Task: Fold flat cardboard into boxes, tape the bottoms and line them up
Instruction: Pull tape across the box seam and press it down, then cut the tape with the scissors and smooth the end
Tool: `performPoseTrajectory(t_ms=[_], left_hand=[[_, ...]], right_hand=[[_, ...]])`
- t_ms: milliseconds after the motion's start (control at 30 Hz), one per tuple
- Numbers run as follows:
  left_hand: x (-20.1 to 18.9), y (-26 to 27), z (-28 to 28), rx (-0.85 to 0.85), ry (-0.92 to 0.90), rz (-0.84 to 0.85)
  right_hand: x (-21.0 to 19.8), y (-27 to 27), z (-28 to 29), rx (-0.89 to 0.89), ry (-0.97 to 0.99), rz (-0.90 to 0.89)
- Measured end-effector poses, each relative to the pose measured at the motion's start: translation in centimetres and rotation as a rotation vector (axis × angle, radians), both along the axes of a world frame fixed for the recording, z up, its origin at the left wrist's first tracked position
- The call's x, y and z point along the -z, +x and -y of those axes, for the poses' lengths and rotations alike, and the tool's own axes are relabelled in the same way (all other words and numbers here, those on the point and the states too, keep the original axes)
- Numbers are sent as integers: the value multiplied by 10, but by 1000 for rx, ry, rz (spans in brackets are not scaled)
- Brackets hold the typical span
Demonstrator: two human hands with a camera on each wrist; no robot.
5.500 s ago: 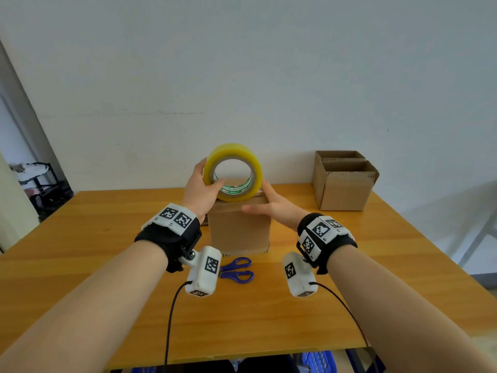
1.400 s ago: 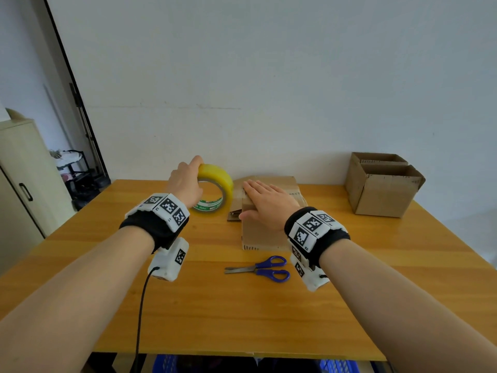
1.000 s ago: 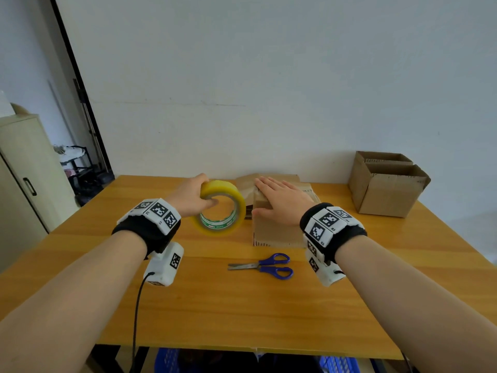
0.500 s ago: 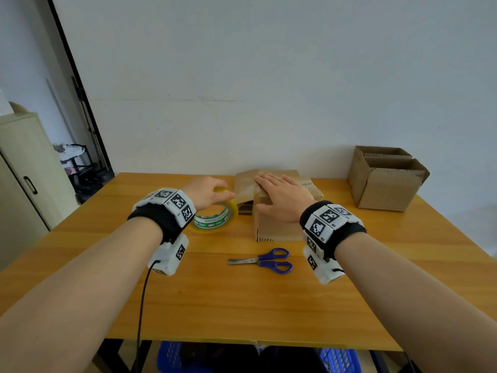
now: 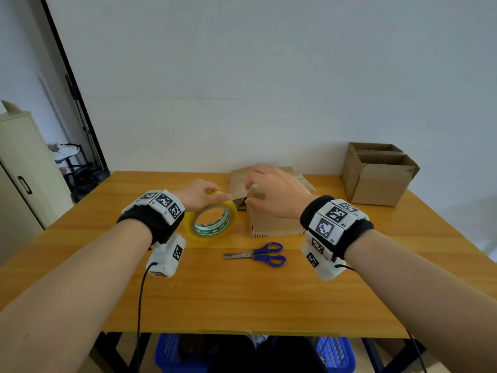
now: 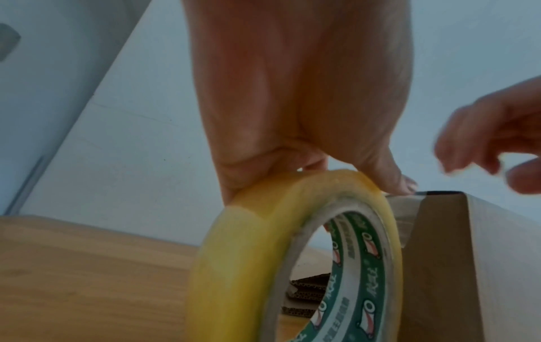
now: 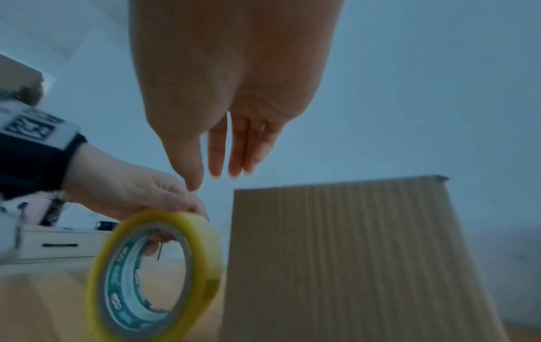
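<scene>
A small cardboard box (image 5: 274,224) stands on the wooden table (image 5: 242,297), its closed flaps on top. My left hand (image 5: 204,193) grips the top of a yellow tape roll (image 5: 188,224), which stands on edge just left of the box. In the left wrist view a clear strip of tape (image 6: 404,203) runs from the roll (image 6: 240,243) to the box's top edge (image 6: 468,266). My right hand (image 5: 266,189) hovers over the box's left top edge with loose fingers (image 7: 218,159) and holds nothing.
Blue-handled scissors (image 5: 258,255) lie in front of the box. Flat cardboard (image 5: 239,181) lies behind it. Two open boxes (image 5: 376,181) stand in a row at the back right. A cabinet (image 5: 24,179) stands left of the table, and blue baskets (image 5: 336,354) sit beneath it.
My left hand brought the tape roll down from beside the box's top to the table at its left side. My right hand lifted off the box top, where it had pressed flat.
</scene>
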State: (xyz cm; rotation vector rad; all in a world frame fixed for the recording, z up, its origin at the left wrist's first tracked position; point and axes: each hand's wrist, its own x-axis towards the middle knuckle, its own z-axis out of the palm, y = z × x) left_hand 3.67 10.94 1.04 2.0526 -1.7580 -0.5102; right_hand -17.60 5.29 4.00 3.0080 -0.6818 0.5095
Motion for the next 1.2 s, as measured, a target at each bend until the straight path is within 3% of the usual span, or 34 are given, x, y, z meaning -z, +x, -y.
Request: performPoseTrajectory(t_ms=[233, 333, 433, 900, 1200], left_hand=[[-6, -3, -6, -42, 82, -68], [-7, -7, -7, -47, 100, -75], [-9, -12, -8, -52, 94, -45], [-15, -5, -9, -50, 81, 48], [-16, -7, -2, -21, 104, 31]], right_hand=[[18, -5, -6, -7, 247, -410], [30, -5, -6, 54, 228, -619], [41, -4, -4, 101, 225, -715], [48, -5, -9, 181, 209, -725], [28, -33, 2, 212, 803, -393]])
